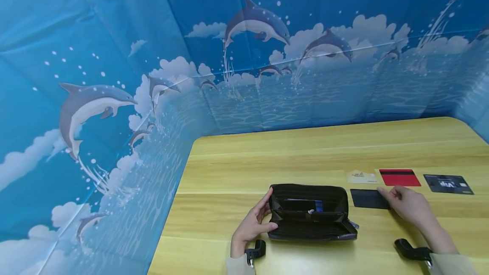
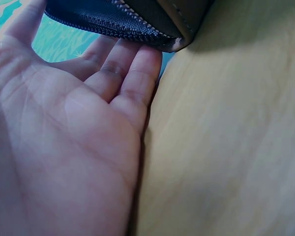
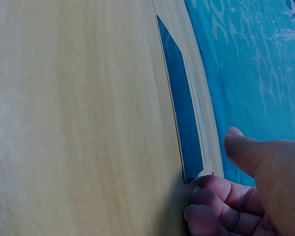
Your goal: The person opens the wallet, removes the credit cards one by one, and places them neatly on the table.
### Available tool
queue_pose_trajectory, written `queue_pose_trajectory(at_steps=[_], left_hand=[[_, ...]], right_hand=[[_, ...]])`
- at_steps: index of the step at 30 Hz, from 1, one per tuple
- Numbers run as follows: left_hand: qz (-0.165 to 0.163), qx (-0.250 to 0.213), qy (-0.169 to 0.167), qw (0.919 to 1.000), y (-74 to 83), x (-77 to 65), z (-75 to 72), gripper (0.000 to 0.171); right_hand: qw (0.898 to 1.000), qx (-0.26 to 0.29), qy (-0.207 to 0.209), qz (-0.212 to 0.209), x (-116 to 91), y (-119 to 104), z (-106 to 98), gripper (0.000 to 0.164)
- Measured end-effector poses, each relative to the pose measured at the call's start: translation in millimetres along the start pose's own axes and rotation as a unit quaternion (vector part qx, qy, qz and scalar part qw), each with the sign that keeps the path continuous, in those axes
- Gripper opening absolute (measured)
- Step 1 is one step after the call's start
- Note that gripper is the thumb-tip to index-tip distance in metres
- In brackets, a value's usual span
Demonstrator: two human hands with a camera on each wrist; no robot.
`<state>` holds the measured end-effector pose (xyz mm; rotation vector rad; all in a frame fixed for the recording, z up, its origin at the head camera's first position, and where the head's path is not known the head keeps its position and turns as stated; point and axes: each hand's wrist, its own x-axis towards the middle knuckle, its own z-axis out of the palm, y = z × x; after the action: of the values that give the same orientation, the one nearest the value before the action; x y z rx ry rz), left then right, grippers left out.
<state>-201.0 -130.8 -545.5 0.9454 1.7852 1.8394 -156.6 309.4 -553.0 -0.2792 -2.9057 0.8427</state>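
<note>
A black zip-around wallet (image 1: 308,224) stands spread wide on the table, with a dark blue item (image 1: 318,206) showing in an inner slot. My left hand (image 1: 252,222) grips its left end, thumb on the front flap and fingers behind. The wallet's zipper edge (image 2: 113,29) rests against those fingers in the left wrist view. A plain dark card (image 1: 368,198) lies flat right of the wallet. Fingertips of my right hand (image 1: 410,205) touch its right end. In the right wrist view the thumb (image 3: 241,142) is apart from the dark card (image 3: 182,103).
Behind the dark card lie a pale card (image 1: 361,177), a red card with a black stripe (image 1: 400,178) and a dark VIP card (image 1: 448,184). The wooden table (image 1: 229,169) meets a blue dolphin-print curtain (image 1: 244,105) at its back and left edges.
</note>
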Motion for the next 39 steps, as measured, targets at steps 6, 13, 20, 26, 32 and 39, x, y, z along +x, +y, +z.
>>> queue_pose_trajectory(at_steps=[6, 13, 20, 26, 32, 39], left_hand=[[0.000, 0.000, -0.009, 1.0000, 0.0, 3.8, 2.3, 0.087], [-0.004, -0.001, -0.014, 0.9999, 1.7, 6.9, 5.7, 0.086], [-0.003, -0.004, -0.022, 0.9998, -6.9, 10.9, 6.3, 0.087], [0.002, -0.006, -0.021, 0.9997, -27.5, 14.0, 5.0, 0.089], [0.019, -0.008, -0.013, 0.9997, -31.2, 10.0, 2.7, 0.087], [0.010, -0.011, 0.007, 0.9999, -29.7, -2.4, -1.0, 0.087]], right_hand=[[1.000, 0.001, 0.011, 0.003, -5.2, 1.9, -2.5, 0.046], [1.000, -0.002, 0.019, 0.010, -9.8, 5.5, -5.0, 0.045], [0.999, -0.006, 0.034, 0.011, -14.7, 8.3, -8.2, 0.043], [0.999, -0.011, 0.041, 0.018, -19.0, 10.4, -9.8, 0.043], [0.999, -0.007, 0.045, 0.004, -19.1, 6.2, -8.2, 0.038], [0.999, 0.001, 0.041, -0.014, -12.3, -4.3, -0.8, 0.036]])
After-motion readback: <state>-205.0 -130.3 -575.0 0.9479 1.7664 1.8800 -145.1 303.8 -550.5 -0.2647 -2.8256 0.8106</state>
